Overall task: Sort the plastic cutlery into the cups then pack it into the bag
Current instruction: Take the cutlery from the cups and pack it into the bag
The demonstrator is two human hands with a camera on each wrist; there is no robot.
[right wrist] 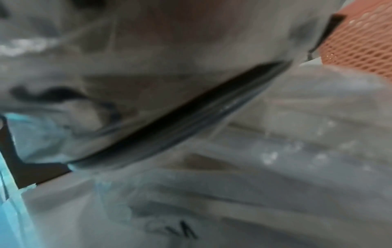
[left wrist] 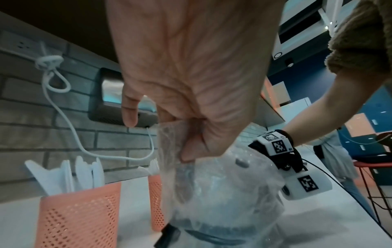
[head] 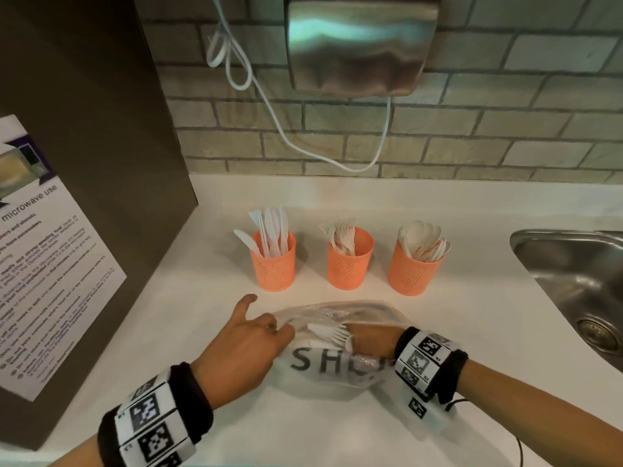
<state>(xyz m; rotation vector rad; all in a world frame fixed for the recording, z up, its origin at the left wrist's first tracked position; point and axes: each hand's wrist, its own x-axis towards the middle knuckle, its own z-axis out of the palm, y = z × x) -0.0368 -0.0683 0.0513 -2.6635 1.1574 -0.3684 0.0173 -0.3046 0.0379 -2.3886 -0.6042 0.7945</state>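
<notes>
Three orange mesh cups in a row on the white counter [head: 472, 325]; knife cup [head: 273, 264] at left, fork cup [head: 349, 261] in the middle, spoon cup [head: 414, 269] at right, each holding white plastic cutlery upright. Just in front of them, a translucent plastic bag [head: 323, 364] lying on the counter, dark lettering on its near face. Left hand [head: 241, 345] at the bag's left edge, fingers curled and pinching the film at its mouth, thumb stuck out toward the cups. Right hand [head: 371, 338] pushed inside the bag up to the wrist; a bunch of white forks [head: 332, 332] at its fingertips inside the film; whether gripped or merely touched, cannot tell. Steel sink [head: 573, 288] at the far right; brown box [head: 84, 163] with a printed notice at left.
</notes>
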